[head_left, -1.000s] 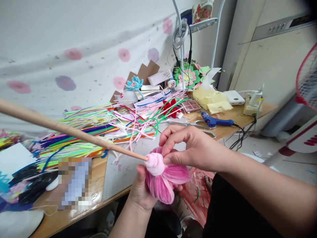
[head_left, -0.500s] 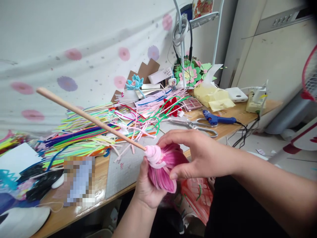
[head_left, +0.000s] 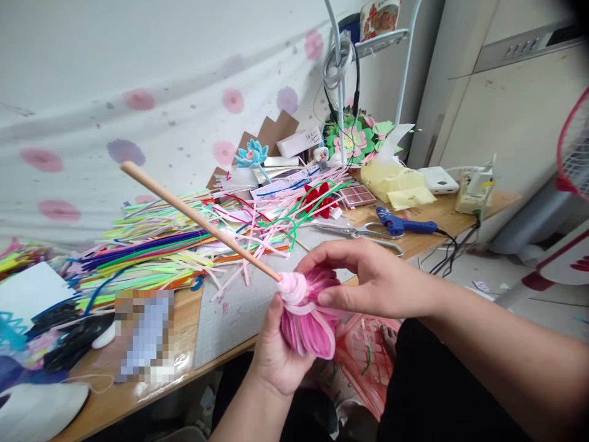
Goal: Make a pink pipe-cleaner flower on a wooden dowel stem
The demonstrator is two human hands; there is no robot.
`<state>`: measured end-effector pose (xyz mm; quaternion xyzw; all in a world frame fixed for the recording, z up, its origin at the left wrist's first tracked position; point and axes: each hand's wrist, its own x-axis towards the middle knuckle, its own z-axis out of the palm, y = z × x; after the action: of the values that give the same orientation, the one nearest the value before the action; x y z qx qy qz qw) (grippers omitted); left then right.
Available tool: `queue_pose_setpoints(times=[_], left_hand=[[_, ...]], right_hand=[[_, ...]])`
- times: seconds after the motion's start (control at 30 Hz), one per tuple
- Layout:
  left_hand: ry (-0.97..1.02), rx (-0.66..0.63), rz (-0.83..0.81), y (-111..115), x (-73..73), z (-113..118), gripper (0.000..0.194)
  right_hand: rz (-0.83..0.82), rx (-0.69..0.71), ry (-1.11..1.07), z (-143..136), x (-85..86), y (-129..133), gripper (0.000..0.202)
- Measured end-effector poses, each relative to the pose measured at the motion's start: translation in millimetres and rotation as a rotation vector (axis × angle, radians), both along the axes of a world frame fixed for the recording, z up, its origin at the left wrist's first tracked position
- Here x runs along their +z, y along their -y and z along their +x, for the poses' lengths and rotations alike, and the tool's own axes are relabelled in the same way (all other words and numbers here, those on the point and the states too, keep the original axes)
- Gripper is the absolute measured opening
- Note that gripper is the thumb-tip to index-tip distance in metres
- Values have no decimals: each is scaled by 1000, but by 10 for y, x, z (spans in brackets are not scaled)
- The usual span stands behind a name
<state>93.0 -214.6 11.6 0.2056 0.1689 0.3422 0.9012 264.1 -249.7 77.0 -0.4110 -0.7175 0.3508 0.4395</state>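
Observation:
A pink pipe-cleaner flower (head_left: 307,331) hangs head down between my hands, its petals shading from pale to deep pink. Pale pink strip (head_left: 293,288) is wound round its base, where a wooden stick (head_left: 197,220) comes out and slants up to the left. My left hand (head_left: 280,359) grips the flower from below, thumb against the wound base. My right hand (head_left: 363,279) closes over the far side of the petals, with its thumb pressed on them near the winding. The fingertips of both hands are partly hidden behind the flower.
Bundles of coloured pipe cleaners (head_left: 151,252) cover the table beside a grey cutting mat (head_left: 230,319). Scissors (head_left: 359,232) and a blue glue gun (head_left: 405,222) lie to the right. Below the table edge is a red plastic basket (head_left: 368,331). A white rack (head_left: 340,98) stands behind.
The stick's upper end has swung to the right and the flower has shifted slightly right. My right thumb has moved up the petals towards the winding.

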Motion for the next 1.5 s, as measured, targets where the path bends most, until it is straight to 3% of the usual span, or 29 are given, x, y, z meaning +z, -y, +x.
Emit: queue_pose_setpoints(times=[0.17,0.3,0.6,0.87,1.07,1.27,1.5], left_hand=[[-4,67,-83,9,73,28,30],[-49,50,-120,62,133,41,34],[-27,65,-96,145,199,45,34],[-187,329,-26,154,204,58,23],[-216,157,131,104,147,-22,43],[-263,163,170,114,115,-3,36],[-242,113,161,151,100,69,43]], right_hand=[[116,-84,82,-42,-48,-2,51],[104,-123,17,-83,-56,-37,38],[-83,-47,-284,-136,-78,-55,24],[-223,17,-482,-162,-156,-89,20],[-259,-26,-371,-140,-173,-58,18],[-220,3,-267,-82,-159,-37,15],[-197,15,-213,19,-138,-29,14]])
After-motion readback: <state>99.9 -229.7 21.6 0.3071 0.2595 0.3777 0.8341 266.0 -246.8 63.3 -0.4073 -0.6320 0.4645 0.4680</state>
